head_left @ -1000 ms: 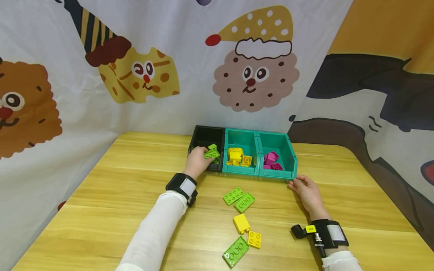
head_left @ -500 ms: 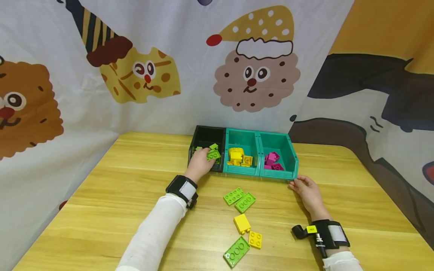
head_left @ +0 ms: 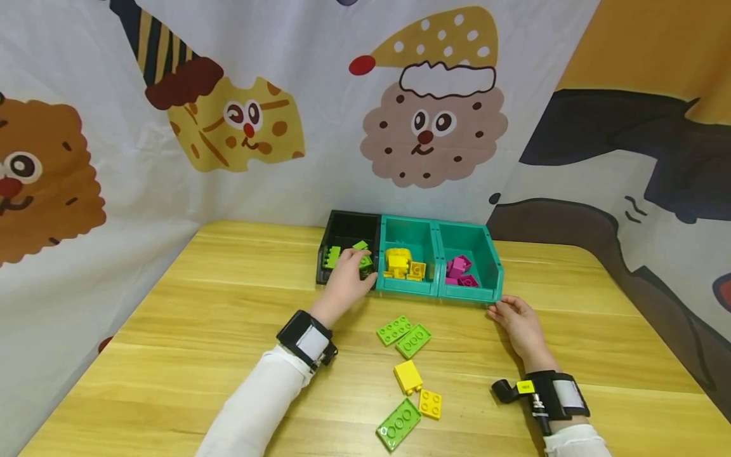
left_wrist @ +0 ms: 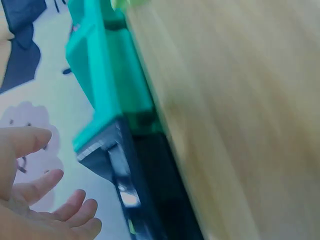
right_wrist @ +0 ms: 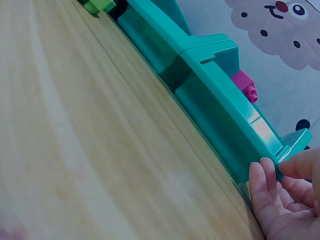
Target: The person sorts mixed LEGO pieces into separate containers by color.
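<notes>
Over the front of the black bin, my left hand is spread, its fingers apart and nothing between them. Inside that bin lie several green toy building bricks, partly hidden by the hand. In the left wrist view the fingers are bare beside the black bin's wall. My right hand rests on the table at the front right corner of the right teal bin. The right wrist view shows its fingertips touching that corner, the fingers loosely bent.
The middle teal bin contains yellow bricks; the right one contains magenta bricks. Green bricks and two yellow bricks lie on the wooden table between my arms. A printed cloth hangs behind.
My left hand has let go of a green brick in the black bin, opened its fingers and drawn back slightly toward me. The right hand stays in place.
</notes>
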Demonstrator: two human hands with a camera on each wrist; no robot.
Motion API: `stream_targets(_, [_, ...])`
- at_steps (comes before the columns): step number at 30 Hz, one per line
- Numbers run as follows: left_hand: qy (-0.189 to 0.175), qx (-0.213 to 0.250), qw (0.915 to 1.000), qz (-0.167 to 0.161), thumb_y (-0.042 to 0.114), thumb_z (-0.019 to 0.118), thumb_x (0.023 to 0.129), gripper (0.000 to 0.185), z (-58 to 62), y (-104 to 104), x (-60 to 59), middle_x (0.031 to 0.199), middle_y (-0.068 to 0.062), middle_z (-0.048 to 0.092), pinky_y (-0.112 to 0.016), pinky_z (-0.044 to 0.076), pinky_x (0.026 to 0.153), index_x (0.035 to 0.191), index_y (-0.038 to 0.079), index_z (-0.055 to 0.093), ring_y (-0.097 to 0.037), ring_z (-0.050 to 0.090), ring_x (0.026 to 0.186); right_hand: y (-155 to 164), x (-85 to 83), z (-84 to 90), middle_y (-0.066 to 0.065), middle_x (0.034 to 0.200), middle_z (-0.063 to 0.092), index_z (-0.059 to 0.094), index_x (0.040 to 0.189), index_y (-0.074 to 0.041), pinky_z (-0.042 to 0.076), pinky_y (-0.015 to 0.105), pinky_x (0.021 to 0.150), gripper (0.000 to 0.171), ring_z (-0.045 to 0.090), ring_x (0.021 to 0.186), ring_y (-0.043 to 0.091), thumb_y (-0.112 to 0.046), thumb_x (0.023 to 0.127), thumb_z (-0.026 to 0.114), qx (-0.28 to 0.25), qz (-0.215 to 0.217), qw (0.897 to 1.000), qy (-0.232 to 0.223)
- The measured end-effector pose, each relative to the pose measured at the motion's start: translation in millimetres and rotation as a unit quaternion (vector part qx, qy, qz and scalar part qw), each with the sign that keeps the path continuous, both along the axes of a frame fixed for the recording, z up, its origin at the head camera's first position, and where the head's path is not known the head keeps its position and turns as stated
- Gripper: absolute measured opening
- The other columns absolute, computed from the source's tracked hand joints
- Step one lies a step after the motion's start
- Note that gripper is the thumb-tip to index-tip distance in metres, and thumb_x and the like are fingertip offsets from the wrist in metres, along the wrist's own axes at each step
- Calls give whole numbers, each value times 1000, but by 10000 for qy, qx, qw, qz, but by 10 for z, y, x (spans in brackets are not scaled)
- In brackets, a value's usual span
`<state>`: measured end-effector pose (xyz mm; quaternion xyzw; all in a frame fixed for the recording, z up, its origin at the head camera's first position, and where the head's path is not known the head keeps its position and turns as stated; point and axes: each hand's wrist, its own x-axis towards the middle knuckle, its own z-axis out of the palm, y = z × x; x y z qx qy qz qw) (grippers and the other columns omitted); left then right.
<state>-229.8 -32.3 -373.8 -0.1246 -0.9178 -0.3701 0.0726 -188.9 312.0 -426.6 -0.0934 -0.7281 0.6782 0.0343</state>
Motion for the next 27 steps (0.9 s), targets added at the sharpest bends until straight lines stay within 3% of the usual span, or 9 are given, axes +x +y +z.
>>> stream_targets(10, [345, -87, 9926, -1160, 18, 67, 88, 42, 63, 64, 384, 130, -16, 50, -40, 43, 102, 126, 3, 56, -30, 50, 120, -4, -4, 0, -3, 93, 53, 34, 123, 12, 52, 14, 78, 32, 59, 82, -1, -7, 99, 42, 51, -52, 10000, -20])
stream_targets(13, [313, -361, 9842, -1706, 20, 67, 89, 39, 68, 100, 501, 130, -12, 51, -38, 43, 103, 124, 6, 58, -27, 50, 121, 2, -4, -1, -4, 92, 53, 34, 124, 12, 52, 14, 78, 32, 59, 81, -2, -7, 99, 42, 53, -56, 10000, -28])
stream_targets(18, [155, -983, 9633, -2492, 22, 66, 89, 37, 49, 172, 634, 128, -6, 54, -31, 44, 101, 124, 10, 59, -20, 53, 118, 8, -2, -3, -5, 91, 53, 34, 123, 12, 52, 14, 78, 31, 59, 82, -1, -7, 99, 42, 9, -31, 10000, -21])
stream_targets(22, [5, -1335, 9552, -2641, 20, 67, 88, 42, 3, 214, 678, 132, -8, 53, -30, 43, 102, 127, 11, 57, -20, 52, 119, 4, 0, -7, -5, 91, 54, 35, 123, 11, 52, 15, 78, 31, 60, 81, -1, -7, 99, 42, -22, -61, 10000, -12])
stream_targets(27, [-422, -1626, 9551, -2441, 13, 68, 85, 51, -66, 233, 721, 141, -13, 45, -36, 42, 104, 133, 14, 53, -24, 47, 126, -1, 6, -8, -4, 92, 54, 34, 124, 12, 52, 15, 79, 33, 59, 82, -1, -8, 99, 43, -11, -42, 10000, -19])
